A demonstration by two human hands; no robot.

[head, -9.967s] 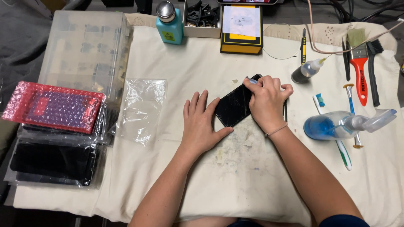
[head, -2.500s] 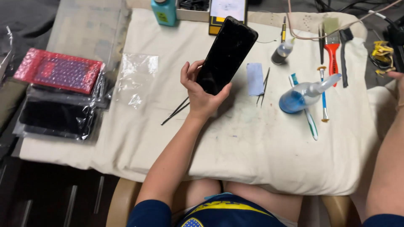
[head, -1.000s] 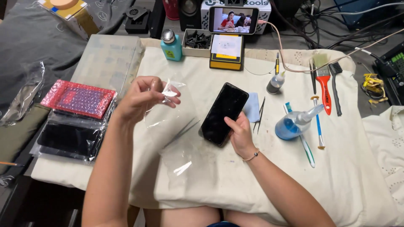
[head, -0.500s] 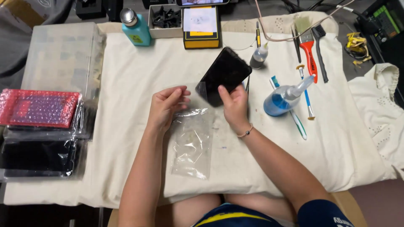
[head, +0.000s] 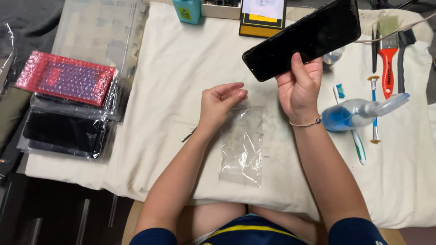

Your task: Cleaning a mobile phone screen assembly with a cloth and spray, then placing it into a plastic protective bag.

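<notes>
My right hand (head: 297, 86) holds a black phone (head: 303, 39) lifted above the cloth, its dark face tilted toward me. My left hand (head: 219, 103) hovers with fingers loosely curled and apart, holding nothing, just left of a clear plastic bag (head: 243, 144) that lies flat on the cream cloth (head: 172, 81). A thin dark tool (head: 189, 134) pokes out from under my left wrist.
A pink bubble-wrap pack (head: 67, 81) on stacked dark bagged phones (head: 63, 134) lies at the left. A blue squeeze bottle (head: 359, 113), toothbrush (head: 350, 124), red-handled brush (head: 387, 59) and thin tools sit at the right. A teal bottle (head: 187, 9) and a yellow-edged box (head: 263, 17) stand at the back.
My right hand has lifted the phone up and to the right, off the cloth. My left hand has let go of the plastic bag, which now lies flat.
</notes>
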